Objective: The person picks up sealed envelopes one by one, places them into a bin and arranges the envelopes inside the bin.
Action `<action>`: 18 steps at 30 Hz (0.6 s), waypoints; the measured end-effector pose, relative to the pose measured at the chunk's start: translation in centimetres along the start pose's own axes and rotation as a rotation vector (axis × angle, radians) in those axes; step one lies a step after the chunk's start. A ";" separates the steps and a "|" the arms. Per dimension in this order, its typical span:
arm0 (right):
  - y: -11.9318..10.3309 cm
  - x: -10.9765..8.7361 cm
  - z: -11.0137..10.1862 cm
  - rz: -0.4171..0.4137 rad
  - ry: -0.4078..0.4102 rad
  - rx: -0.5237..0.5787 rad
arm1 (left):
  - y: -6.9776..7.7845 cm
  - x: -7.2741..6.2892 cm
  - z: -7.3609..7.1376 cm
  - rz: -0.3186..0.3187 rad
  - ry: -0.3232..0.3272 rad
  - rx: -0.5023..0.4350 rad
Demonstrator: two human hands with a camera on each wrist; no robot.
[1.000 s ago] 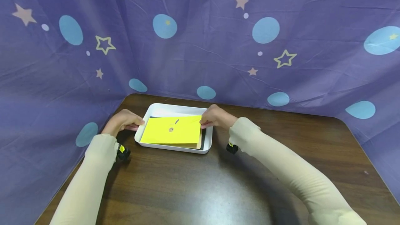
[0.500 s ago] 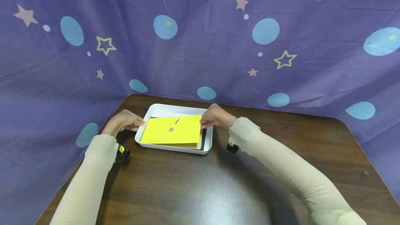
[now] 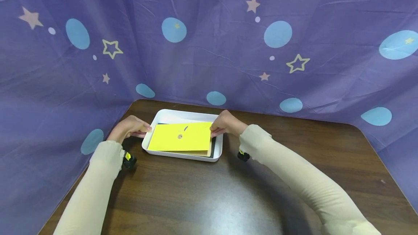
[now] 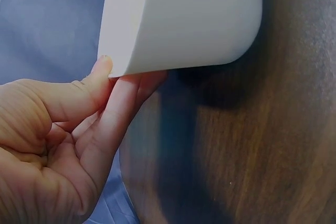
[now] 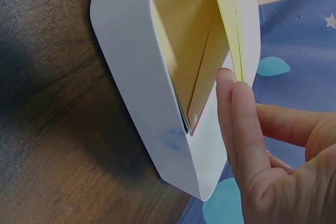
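A white tray [image 3: 186,114] lies toward the back left of the table. My left hand [image 3: 132,125] grips its left rim, thumb on top and fingers under the edge, as the left wrist view shows the tray wall [image 4: 202,19] up close. At the other side, my right hand [image 3: 226,123] pinches the right edge of a yellow envelope [image 3: 179,144] with a small round mark. That edge is raised above the stack inside the tray. Below it lie tan envelopes [image 5: 184,30], with a dark sheet [image 3: 213,147] peeking out at the right.
The wooden table [image 3: 183,191] extends to the front and right. A purple curtain [image 3: 212,64] with stars and blue ovals hangs behind and at both sides. Each wrist carries a small black camera [image 3: 129,159].
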State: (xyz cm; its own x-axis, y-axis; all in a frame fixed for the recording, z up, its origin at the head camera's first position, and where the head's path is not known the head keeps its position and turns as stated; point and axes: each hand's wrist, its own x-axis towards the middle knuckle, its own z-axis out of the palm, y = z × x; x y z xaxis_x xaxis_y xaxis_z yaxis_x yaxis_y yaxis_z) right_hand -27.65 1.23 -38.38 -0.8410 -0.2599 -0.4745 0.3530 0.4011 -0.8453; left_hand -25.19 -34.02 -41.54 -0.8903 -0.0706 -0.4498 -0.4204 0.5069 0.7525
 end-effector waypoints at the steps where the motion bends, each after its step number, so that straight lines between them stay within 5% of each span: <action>1: 0.0 0.0 0.0 0.002 0.001 -0.005 | 0.0 0.0 0.0 0.002 -0.001 0.000; 18: 0.9 0.6 0.1 -0.018 0.011 -0.012 | -0.6 0.5 -0.5 0.021 -0.051 -0.019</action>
State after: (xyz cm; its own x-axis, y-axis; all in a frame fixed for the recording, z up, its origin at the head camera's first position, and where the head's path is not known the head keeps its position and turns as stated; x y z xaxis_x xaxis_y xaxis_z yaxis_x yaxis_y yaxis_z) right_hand -27.77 1.31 -39.43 -0.8517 -0.2572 -0.4566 0.3329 0.4075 -0.8504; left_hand -25.51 -34.73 -42.00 -0.8892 -0.0155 -0.4572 -0.4051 0.4912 0.7711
